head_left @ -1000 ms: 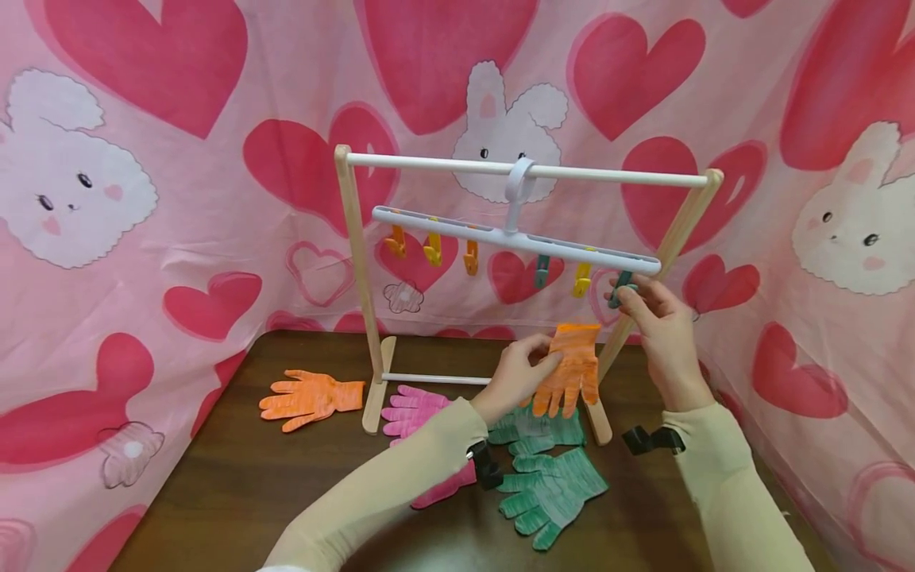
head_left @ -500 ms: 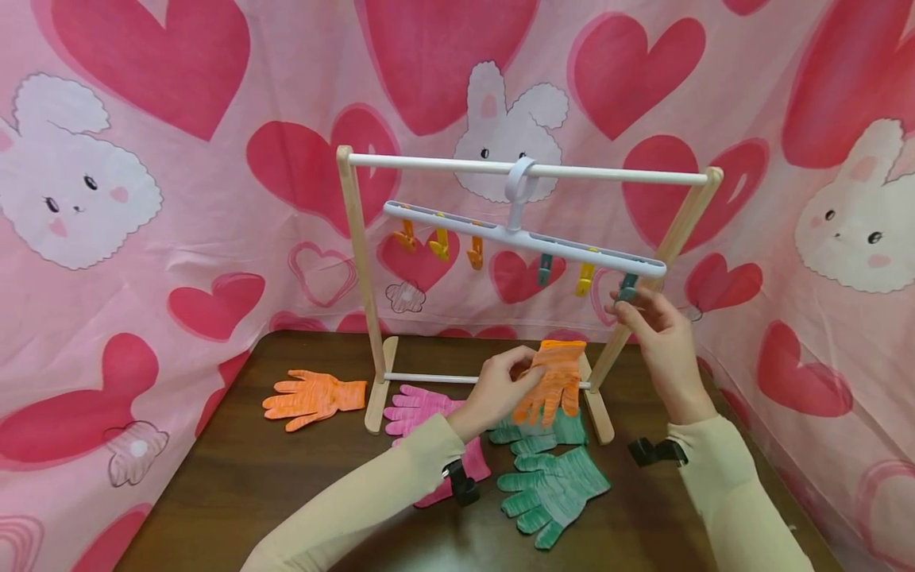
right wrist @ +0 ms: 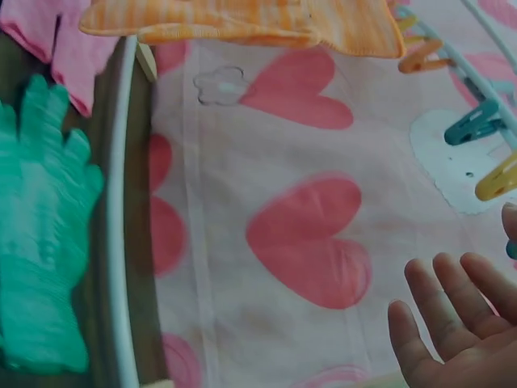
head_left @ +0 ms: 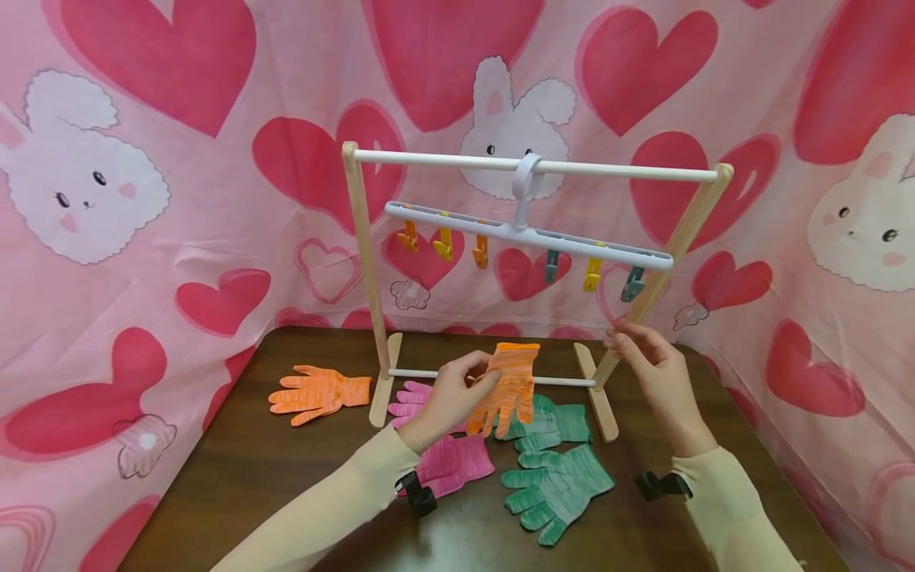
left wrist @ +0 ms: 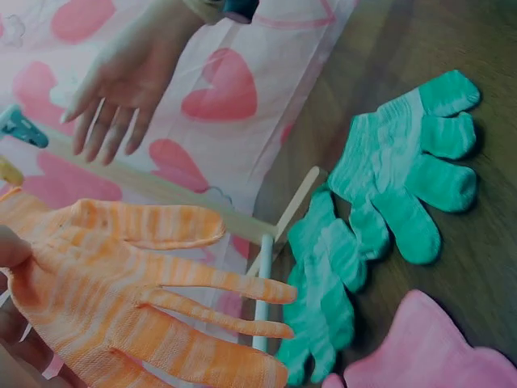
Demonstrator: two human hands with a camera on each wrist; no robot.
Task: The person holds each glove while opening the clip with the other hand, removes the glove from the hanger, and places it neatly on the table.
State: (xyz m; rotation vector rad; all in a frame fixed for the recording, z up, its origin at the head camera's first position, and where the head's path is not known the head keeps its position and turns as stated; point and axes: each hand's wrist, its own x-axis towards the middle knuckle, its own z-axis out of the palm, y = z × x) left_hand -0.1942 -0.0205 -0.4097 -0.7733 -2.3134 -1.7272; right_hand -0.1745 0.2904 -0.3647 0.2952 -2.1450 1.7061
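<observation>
My left hand (head_left: 449,397) pinches an orange knit glove (head_left: 511,383) by its side, cuff up and fingers hanging down. In the left wrist view the thumb (left wrist: 11,249) presses on the striped glove. My right hand (head_left: 658,373) holds nothing, its fingers loosely bent, just below a grey-green clip (head_left: 633,284) at the hanger's right end. A white hanger (head_left: 457,221) hangs tilted, right end lower, with orange clips (head_left: 481,251), yellow clips (head_left: 592,274) and another grey-green clip (head_left: 551,266), none gripping a glove.
A wooden rack with a white top rail (head_left: 622,171) carries the hanger. On the brown table (head_left: 229,485) lie a second orange glove (head_left: 322,392), pink gloves (head_left: 457,465) partly behind the left arm, and two overlapping green gloves (head_left: 561,485). A patterned pink cloth surrounds the table.
The right hand has let go of the rightmost grey-green clip and dropped below it. The left hand has moved left and slightly down with the orange glove.
</observation>
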